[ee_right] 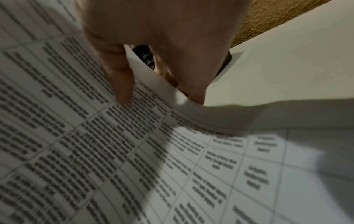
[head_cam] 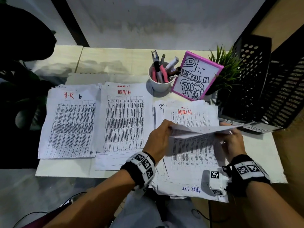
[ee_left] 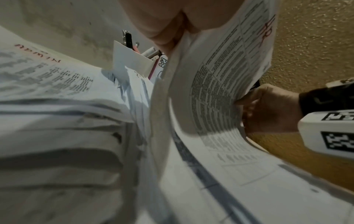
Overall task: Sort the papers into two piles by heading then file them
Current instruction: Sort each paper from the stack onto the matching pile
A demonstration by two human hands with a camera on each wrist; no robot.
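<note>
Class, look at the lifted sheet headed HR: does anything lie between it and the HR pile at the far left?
Nothing upright blocks it. Both hands, left hand and right hand, hold the sheet above the unsorted stack. Only the flat ADMIN pile lies between it and the HR pile; the sheet passes over.

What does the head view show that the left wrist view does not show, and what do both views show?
Only the head view shows the H.R pile at the left, the black file rack at the right, the plant, and the left hand from above.

Only the left wrist view shows the printed underside of the lifted sheet, with a red heading that seems to read HR.

Both show the lifted sheet held by the right hand, the ADMIN pile and the white pen cup.
</note>
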